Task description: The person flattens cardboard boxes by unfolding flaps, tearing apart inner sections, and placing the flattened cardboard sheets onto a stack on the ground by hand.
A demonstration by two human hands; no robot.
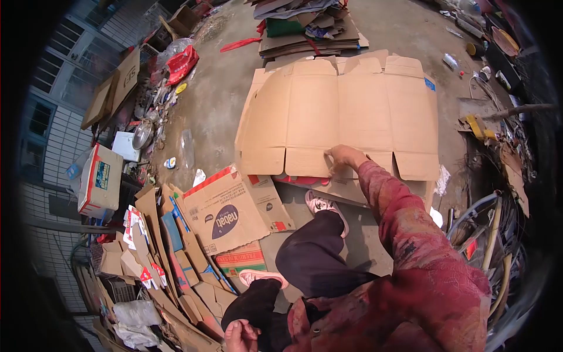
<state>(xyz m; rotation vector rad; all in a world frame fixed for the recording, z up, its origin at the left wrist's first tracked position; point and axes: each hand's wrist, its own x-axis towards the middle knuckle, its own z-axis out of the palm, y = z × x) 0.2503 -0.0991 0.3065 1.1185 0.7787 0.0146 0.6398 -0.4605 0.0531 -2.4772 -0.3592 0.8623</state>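
Observation:
A large flattened cardboard box (311,111) lies on a stack of cardboard in front of me. My right hand (346,159) is on its near edge, thumb and fingers closed on the flap. Red and pink pieces show under that edge. My left hand (241,335) hangs low by my left knee, its fingers curled together; I cannot make out whether anything is in them. Nearest on that side lies a printed cardboard piece (226,214) with a dark oval logo, beside my feet.
Upright folded cardboard (170,234) leans at the left, near a white and red box (101,180). A tied stack of cardboard (311,41) stands behind the large sheet. Cables and hoses (492,229) lie tangled at the right. A red bag (182,64) sits among litter.

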